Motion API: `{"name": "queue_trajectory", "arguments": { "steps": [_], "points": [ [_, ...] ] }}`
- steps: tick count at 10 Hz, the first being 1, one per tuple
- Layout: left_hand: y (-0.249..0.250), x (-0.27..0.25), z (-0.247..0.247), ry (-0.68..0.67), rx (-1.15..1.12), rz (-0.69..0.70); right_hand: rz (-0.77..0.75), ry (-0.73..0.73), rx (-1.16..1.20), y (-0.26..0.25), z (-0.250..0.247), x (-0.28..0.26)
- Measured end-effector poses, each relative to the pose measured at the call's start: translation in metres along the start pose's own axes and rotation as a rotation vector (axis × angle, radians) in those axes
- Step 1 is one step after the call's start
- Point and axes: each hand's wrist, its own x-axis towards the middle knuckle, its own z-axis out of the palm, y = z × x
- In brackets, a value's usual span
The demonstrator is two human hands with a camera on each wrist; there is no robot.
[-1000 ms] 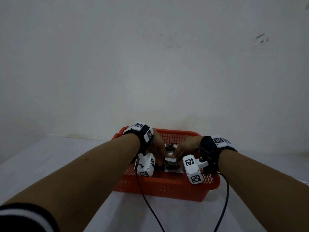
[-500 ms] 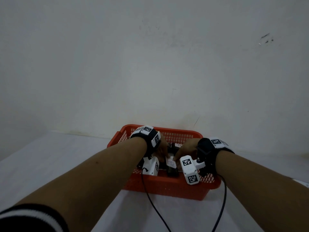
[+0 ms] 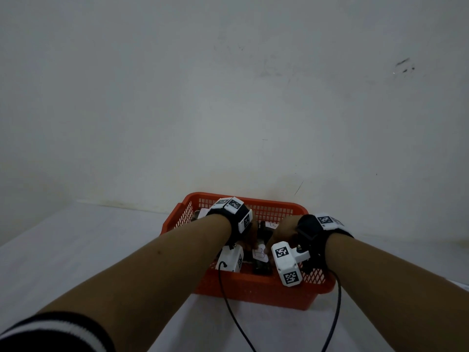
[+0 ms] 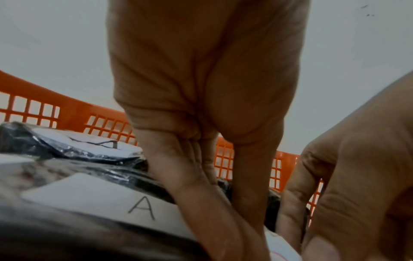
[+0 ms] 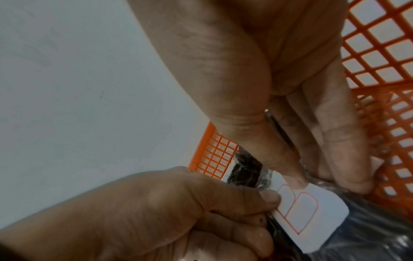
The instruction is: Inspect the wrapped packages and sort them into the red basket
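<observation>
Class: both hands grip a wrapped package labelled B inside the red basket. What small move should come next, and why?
Probably let go: the B package, pinched by left hand and right hand, already lies low inside the red basket beside the A packages.

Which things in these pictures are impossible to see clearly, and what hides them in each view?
- Head view: the bottom of the red plastic mesh basket, behind both forearms and the wrist cameras.
- Right wrist view: the black film-wrapped package with the white B label; the left hand and right hand cover most of it.
- Left wrist view: the nearest black A-labelled package is blurred and cut off by the bottom edge.
</observation>
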Motion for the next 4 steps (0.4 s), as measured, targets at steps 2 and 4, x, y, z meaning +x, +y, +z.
{"name": "queue_trajectory", "arguments": {
  "steps": [2,4],
  "points": [
    [0.0,-0.005,-0.009,-0.015,-0.07,-0.014,-0.093,0.029,-0.225,-0.002,-0.01,-0.01],
    [-0.005,-0.009,-0.027,-0.053,-0.44,-0.019,-0.288,0.374,-0.276,-0.011,-0.02,-0.016]
  ]
}}
